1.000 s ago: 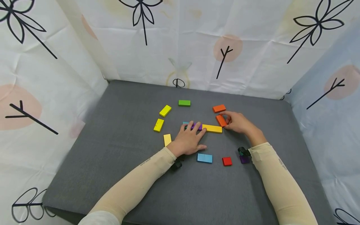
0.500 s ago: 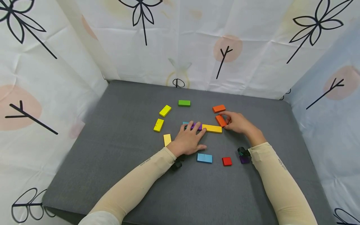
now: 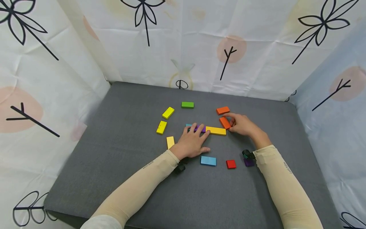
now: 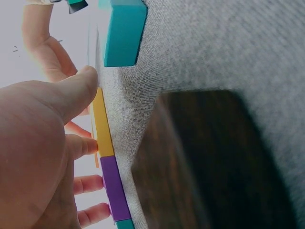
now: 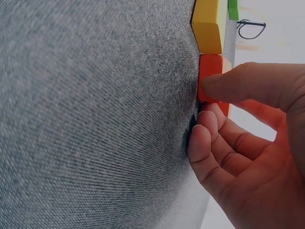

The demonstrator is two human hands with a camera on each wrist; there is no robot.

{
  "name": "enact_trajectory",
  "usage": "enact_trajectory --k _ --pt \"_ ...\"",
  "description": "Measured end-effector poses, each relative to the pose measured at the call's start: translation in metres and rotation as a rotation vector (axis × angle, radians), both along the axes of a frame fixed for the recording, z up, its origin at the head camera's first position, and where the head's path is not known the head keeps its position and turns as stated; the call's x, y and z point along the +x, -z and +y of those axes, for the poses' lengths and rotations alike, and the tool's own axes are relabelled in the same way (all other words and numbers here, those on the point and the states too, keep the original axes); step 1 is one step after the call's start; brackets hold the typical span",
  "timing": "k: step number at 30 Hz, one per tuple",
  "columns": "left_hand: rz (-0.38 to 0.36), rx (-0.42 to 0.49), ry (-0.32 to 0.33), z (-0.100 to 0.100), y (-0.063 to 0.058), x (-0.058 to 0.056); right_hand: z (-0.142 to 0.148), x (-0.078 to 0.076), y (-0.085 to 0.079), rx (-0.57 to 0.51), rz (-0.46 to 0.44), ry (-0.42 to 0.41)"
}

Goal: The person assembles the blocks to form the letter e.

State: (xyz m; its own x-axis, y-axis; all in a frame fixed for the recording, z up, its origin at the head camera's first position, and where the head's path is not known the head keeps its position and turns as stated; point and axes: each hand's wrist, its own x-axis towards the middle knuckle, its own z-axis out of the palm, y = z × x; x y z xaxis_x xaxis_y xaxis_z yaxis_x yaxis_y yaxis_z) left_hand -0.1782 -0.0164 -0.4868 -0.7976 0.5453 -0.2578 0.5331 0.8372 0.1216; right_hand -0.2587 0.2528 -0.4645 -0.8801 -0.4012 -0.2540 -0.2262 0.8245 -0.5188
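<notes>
My left hand rests with spread fingers along a row of blocks in the middle of the table. The row runs from a teal block, partly hidden by the fingers, through a purple block to a long amber block. At the amber block's right end stands an orange block, turned at an angle to the row. My right hand pinches that orange block; in the right wrist view the thumb presses on its near face, its other fingers curled below.
A second orange block lies just behind. Around the row are a green block, yellow blocks, a light blue block, a red block and a dark purple block. A dark brown block looms under the left wrist.
</notes>
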Motion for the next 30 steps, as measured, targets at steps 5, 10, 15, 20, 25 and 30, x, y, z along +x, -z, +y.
enact_trajectory --k 5,10,15,20,25,30 --pt "0.033 -0.005 0.013 -0.002 -0.003 0.003 0.003 0.002 -0.001 -0.02 0.009 -0.003" --pt "0.038 -0.001 0.016 -0.002 -0.003 0.003 0.006 0.002 -0.003 -0.04 0.033 0.005" --pt "0.037 -0.003 0.017 -0.002 -0.003 0.003 0.01 0.0 -0.008 -0.052 0.048 0.016" --pt "0.038 -0.007 0.015 -0.002 -0.003 0.003 0.013 -0.004 -0.012 -0.059 0.063 0.043" --pt "0.029 -0.009 0.012 -0.002 -0.002 0.003 0.014 -0.01 -0.015 -0.082 0.087 0.075" --pt "0.025 -0.012 0.01 -0.001 -0.002 0.002 0.015 -0.016 -0.018 -0.119 0.108 0.122"
